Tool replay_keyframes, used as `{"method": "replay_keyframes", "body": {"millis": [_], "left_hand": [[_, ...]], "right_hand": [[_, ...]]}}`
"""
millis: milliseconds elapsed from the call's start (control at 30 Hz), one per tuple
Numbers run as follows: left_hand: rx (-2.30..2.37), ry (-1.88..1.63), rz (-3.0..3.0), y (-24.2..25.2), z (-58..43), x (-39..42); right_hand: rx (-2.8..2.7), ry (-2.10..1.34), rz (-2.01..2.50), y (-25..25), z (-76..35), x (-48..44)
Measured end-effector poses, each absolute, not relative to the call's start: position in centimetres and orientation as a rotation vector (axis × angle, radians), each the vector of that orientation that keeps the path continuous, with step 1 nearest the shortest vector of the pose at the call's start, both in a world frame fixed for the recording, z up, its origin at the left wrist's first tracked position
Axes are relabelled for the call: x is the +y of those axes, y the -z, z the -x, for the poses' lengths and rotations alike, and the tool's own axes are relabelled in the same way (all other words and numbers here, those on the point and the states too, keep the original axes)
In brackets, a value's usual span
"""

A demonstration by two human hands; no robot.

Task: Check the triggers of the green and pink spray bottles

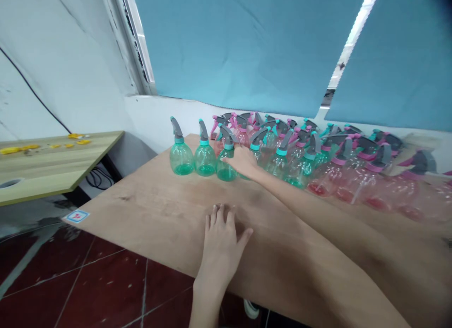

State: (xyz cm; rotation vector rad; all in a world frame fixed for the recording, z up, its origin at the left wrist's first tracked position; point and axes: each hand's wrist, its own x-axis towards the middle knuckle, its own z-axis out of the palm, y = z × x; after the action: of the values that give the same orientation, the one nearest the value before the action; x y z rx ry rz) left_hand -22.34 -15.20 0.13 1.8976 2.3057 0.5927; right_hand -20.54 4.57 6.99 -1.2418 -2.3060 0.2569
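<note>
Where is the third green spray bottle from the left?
In the head view, the green spray bottle stands mid-picture on the wooden table, just right of two other green bottles, with the right hand at its right.

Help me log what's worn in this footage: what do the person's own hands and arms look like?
The left hand and right hand are bare, with no gloves. Both forearms are slim and uncovered as far as they show, with no sleeve, watch or bracelet visible. I see no cables or markings on them. The right hand's fingers are partly hidden, so rings there can't be ruled out.
</note>
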Motion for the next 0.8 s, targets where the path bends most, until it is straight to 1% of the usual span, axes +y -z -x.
{"method": "replay_keyframes", "body": {"millis": [200, 333, 567, 800], "left_hand": [[2.322, -0.603, -1.939, 0.0, 22.3, -15.2], [2.335, -0.546, -1.925, 0.0, 22.2, -15.1], [2.358, -0.545, -1.934, 0.2, 22.3, -15.0], [2.357, -0.479, -1.919, -0.1, 22.3, -14.8]], "right_hand": [[-2.285, -0.250, 1.248, -6.8, 20.7, 4.8], [-2.271, -0.259, 1.218, -6.4, 20.1, 4.8], [-2.145, -0.309, 1.077, -6.6, 15.6, 5.4], [-2.058, -0.274, 1.262, -6.2, 12.8, 5.6]]}}
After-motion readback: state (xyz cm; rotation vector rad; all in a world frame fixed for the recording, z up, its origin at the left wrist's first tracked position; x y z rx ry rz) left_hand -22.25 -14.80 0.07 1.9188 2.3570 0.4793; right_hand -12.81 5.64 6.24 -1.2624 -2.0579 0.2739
